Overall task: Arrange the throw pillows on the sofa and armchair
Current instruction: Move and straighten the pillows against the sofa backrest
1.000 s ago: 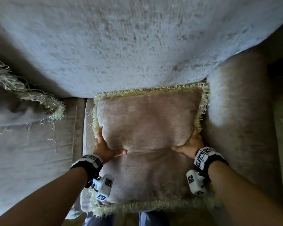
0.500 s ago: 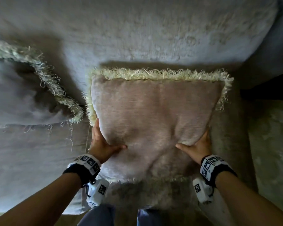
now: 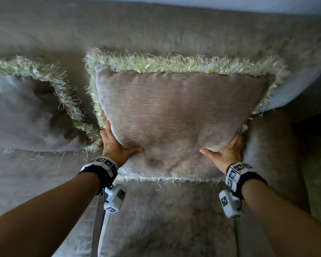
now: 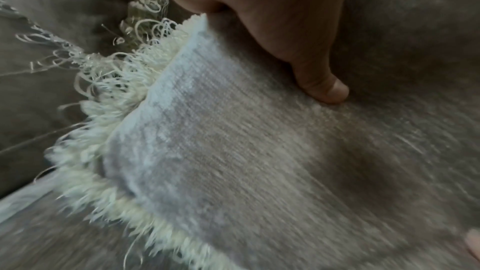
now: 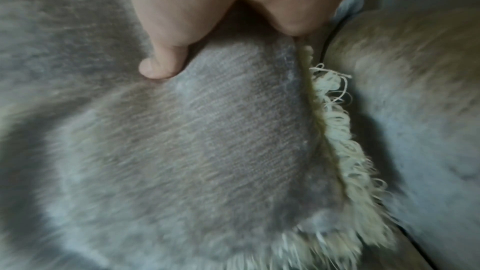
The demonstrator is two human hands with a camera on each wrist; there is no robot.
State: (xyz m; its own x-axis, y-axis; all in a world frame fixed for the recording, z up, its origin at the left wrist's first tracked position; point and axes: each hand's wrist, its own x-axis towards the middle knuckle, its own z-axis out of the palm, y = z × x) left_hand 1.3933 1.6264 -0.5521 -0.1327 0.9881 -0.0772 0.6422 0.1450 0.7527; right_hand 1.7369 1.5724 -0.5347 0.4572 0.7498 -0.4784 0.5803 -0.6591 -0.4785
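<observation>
Centrally, the fringed throw pillow point(image 3: 176, 125) stands propped against the sofa backrest point(image 3: 156, 30), its lower edge over the seat cushion point(image 3: 165, 219). We grip it at both lower sides: the left hand point(image 3: 117, 145) and the right hand point(image 3: 225, 153) each pinch a flank, thumb dug into the front face and the other fingers hidden behind. To finish this step well, we judge it best to seat the bottom fringe squarely on the cushion, keep both hands level so the top edge stays horizontal, then let go gently so the soft filling does not slump forward. Leftward, a second fringed pillow point(image 3: 30, 112) lies just beside, its fringe nearly meeting ours; little room there. Rightward, the padded armrest point(image 3: 267, 164) stands close, so sideways shifts are tight either way. Forward, the seat lies open.
</observation>
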